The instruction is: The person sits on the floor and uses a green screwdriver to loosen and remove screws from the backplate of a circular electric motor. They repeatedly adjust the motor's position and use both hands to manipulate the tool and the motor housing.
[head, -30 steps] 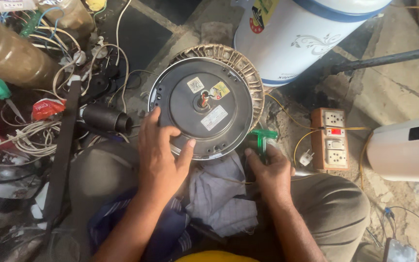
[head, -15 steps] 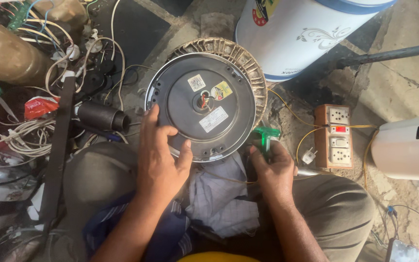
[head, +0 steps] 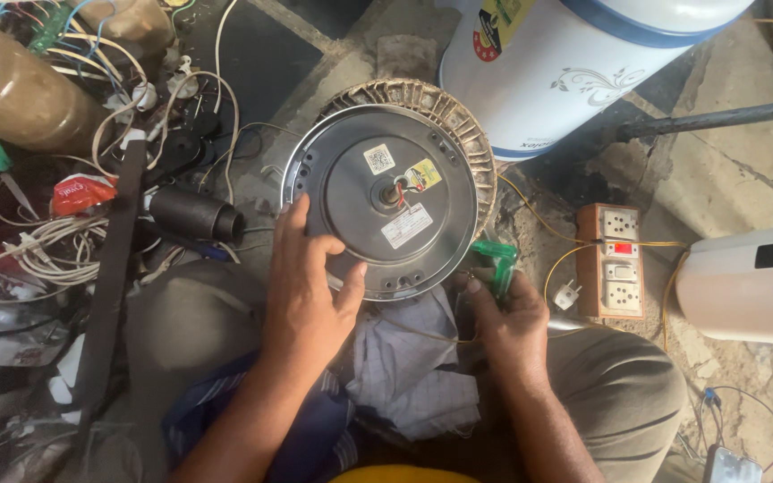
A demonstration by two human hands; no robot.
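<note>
A round grey metal fan motor [head: 386, 192] with stickers on its cover and a worn stator ring behind it rests against my lap. My left hand [head: 308, 284] lies on its lower left rim, thumb and fingers spread over the edge, holding it. My right hand [head: 505, 313] is at the lower right rim, closed around a tool with a green translucent handle [head: 494, 264], whose tip is hidden behind the motor's edge. A crumpled checked cloth [head: 409, 362] lies on my lap under the motor.
A white cylindrical appliance [head: 574, 63] stands behind the motor. A wooden switchboard with sockets [head: 617, 259] and yellow wires lies to the right, beside a white casing [head: 749, 282]. Tangled wires [head: 46, 241], a black cylinder [head: 194, 215] and a long dark strip [head: 111, 268] crowd the left.
The view has shifted slightly; both hands stay on the motor's rim, the right hand still working the green-handled tool at the lower right edge.
</note>
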